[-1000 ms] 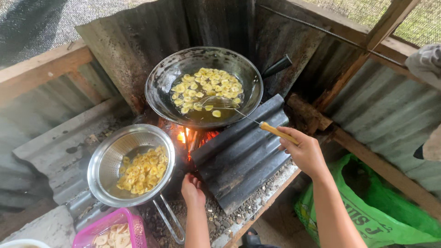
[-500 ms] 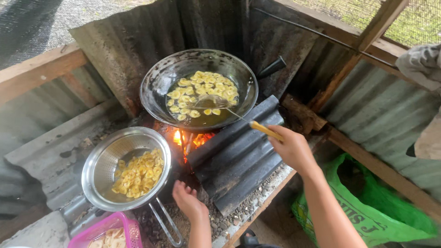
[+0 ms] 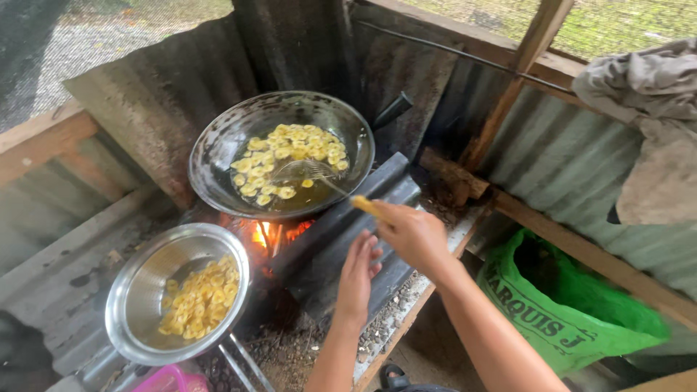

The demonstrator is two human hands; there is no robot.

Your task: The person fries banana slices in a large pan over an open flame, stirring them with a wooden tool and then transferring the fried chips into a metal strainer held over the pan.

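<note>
Since the earlier frame, the left hand point(image 3: 358, 270) has been brought up beside the right hand point(image 3: 414, 234), away from the steel bowl point(image 3: 138, 290). Left fingers are loosely stretched, nothing held, hovering over the corrugated sheet point(image 3: 341, 239) right of the fire point(image 3: 263, 234). Right fingers are wrapped round the yellow handle of one wire skimmer point(image 3: 308, 170), its basket dipped among the frying slices in the one dark wok point(image 3: 218, 152) above the fire. One bowl of slices is seen left of the fire, one green sack point(image 3: 559, 319) well right.

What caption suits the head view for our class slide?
Right hand holds a wire skimmer in a wok of frying yellow slices over fire.
</note>
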